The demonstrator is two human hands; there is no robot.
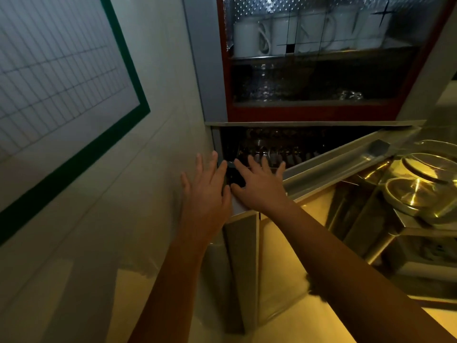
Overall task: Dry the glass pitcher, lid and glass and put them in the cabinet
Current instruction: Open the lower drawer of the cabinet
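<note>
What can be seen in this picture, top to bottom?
Mugs: several, white, top shelf behind patterned glass.
Glassware: count unclear, clear, shelf below the mugs.
Cabinet: one, red frame, centre.
Lower compartment: one, dark, open, more glassware dimly inside.
Door: one, grey, swung open to the right.
Dishes: a few, shiny metal, rack at right.
Board: one, white grid with green border, left wall.
Left hand: fingers spread, at the compartment's left edge.
Right hand: fingers spread, at the opening.
</note>
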